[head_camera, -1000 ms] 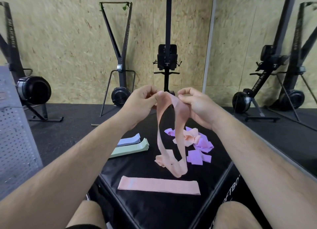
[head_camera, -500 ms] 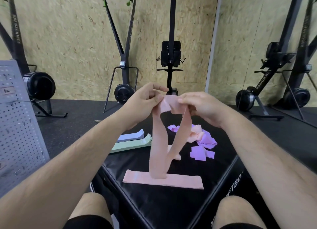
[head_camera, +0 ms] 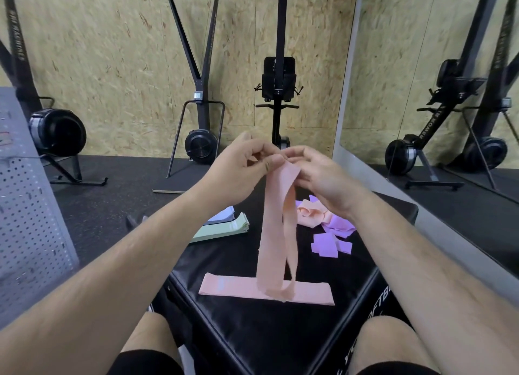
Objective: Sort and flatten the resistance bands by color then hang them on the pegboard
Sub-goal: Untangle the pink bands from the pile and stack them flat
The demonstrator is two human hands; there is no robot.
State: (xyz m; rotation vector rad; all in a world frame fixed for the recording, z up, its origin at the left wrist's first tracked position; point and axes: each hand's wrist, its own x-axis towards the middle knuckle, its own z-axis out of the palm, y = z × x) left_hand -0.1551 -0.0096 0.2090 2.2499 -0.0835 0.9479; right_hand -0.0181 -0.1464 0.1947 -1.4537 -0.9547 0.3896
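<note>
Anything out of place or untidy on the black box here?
Yes: at the box's far right, a heap of pink and purple bands lies crumpled and mixed, unlike the flat pink band in front and the neat green stack at left. Nothing looks damaged.

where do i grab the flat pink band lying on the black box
Pinch the flat peach-pink fabric band at its left short end, coming from the left. It lies flattened with that end bare, while the peach-pink loop hanging from the left hand and right hand dangles over its middle.
</note>
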